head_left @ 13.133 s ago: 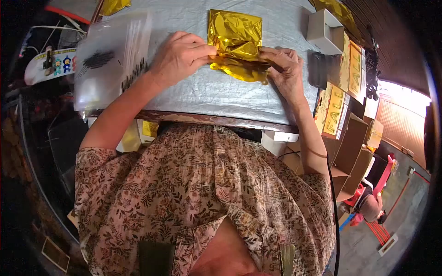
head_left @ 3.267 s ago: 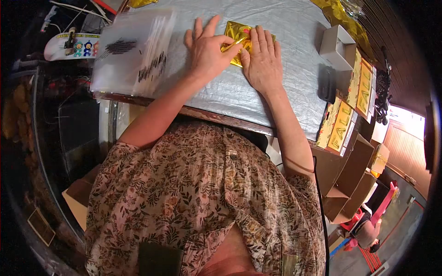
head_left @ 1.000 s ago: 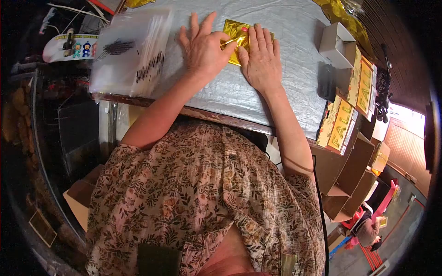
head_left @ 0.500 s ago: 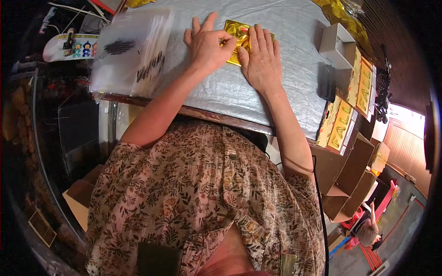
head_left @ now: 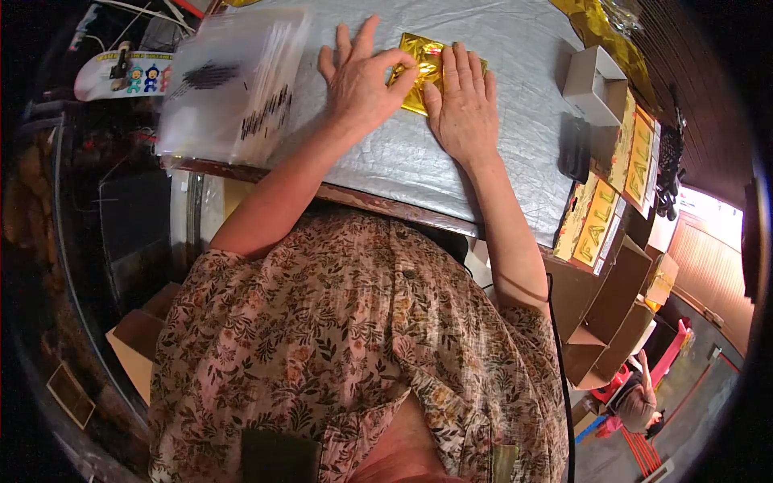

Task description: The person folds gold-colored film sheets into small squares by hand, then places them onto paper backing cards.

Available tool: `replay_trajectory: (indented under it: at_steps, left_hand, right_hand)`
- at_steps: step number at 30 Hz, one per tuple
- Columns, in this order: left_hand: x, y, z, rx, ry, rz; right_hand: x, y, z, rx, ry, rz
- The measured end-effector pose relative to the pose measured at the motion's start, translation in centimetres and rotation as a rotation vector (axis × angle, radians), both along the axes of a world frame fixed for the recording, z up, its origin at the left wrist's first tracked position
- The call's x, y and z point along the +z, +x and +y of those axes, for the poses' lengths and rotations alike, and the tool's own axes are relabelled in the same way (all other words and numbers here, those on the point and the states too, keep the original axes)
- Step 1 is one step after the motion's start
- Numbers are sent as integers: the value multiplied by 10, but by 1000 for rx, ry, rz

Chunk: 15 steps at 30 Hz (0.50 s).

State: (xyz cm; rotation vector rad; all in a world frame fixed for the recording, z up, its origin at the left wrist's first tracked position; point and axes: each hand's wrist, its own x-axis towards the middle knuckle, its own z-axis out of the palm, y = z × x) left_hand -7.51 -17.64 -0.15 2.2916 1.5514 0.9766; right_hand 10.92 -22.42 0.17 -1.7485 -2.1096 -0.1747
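Note:
A shiny gold foil sheet (head_left: 417, 52) lies folded on the silver-covered table (head_left: 386, 173). At its left edge, my left hand (head_left: 364, 84) pinches the foil between thumb and index finger, while the other fingers spread out over the table. My right hand (head_left: 465, 105) lies flat on the right part of the foil with its fingers stretched out, hiding that part. A small red mark shows near the foil's top.
Clear plastic sleeves (head_left: 233, 88) with black marks are stacked at the left. On the right are a white open box (head_left: 594, 84), a black case (head_left: 574, 149), boxes reading FALL (head_left: 597, 221) and cardboard boxes (head_left: 616, 298). Another person (head_left: 636, 406) is at the far lower right.
The whole view has shifted slightly. Both hands stay on the foil in nearly the same pose, and the distant person's arm has moved a little.

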Motion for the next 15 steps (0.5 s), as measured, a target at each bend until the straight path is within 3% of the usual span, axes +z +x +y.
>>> replay_trajectory:
  at_steps: [11, 15]
  left_hand:
    - [2, 3, 1, 17, 10, -120]
    - [20, 3, -6, -59, 113, 57]
  right_hand:
    - [0, 0, 1, -3, -13, -9]
    - [0, 0, 1, -7, -20, -4]
